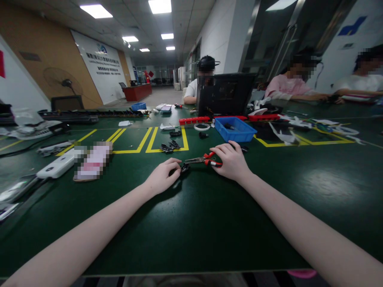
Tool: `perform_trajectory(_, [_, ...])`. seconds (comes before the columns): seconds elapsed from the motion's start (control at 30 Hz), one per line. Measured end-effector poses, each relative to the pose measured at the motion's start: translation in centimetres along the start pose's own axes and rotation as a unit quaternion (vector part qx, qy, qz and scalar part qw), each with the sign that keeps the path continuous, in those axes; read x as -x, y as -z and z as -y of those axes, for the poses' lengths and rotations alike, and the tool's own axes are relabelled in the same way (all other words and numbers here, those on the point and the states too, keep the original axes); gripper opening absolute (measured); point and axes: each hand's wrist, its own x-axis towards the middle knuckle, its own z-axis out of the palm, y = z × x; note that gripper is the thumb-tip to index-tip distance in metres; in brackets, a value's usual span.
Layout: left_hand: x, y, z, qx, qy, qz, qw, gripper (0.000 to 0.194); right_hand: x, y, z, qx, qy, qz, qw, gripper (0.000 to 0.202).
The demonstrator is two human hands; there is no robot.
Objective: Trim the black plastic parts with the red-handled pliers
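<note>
Between the fingertips of my left hand is a small black part, held low over the green table. My right hand has its fingers closed around red-handled pliers. The pliers' jaws point left, close to the black part; whether they touch it cannot be made out. Several small black pieces lie just beyond my hands, in and around a yellow-taped rectangle.
A blue bin with dark items stands beyond my right hand. Red strips and a large black panel are behind it. A power strip and a pixelated pink object lie left. Several people sit across the table.
</note>
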Motion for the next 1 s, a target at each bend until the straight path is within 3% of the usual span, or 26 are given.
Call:
perform_trajectory(0.13, [0.0,-0.1,-0.3,-0.046,-0.007,-0.01,0.999,0.021,0.0,0.0,0.1,-0.002,0.002,0.008,1.0,0.039])
perform_trajectory(0.27, [-0.1,-0.3,-0.2,-0.088,-0.017,-0.01,0.996,0.009,-0.1,0.0,0.0,-0.008,0.004,0.011,1.0,0.039])
perform_trajectory(0.5, [0.0,-0.2,0.0,-0.058,-0.04,0.001,0.998,0.027,-0.1,0.0,0.0,-0.01,0.006,0.015,1.0,0.038])
perform_trajectory(0.77, [-0.3,-0.6,1.4,-0.06,-0.038,-0.03,0.997,0.027,-0.1,0.0,0.1,-0.01,-0.008,0.031,0.999,0.035])
perform_trajectory(0.87, [-0.2,0.0,-0.7,-0.059,-0.069,-0.102,0.991,0.033,-0.1,-0.1,0.1,-0.007,-0.014,0.04,0.999,0.036])
perform_trajectory(0.93, [0.5,0.4,-4.1,-0.023,-0.137,-0.131,0.981,0.035,-0.1,-0.1,0.0,-0.004,-0.013,0.042,0.999,0.037])
perform_trajectory(1.0, [1.9,0.3,-8.4,0.026,-0.243,-0.103,0.964,0.044,-0.1,-0.3,0.0,-0.002,-0.008,0.042,0.999,0.037])
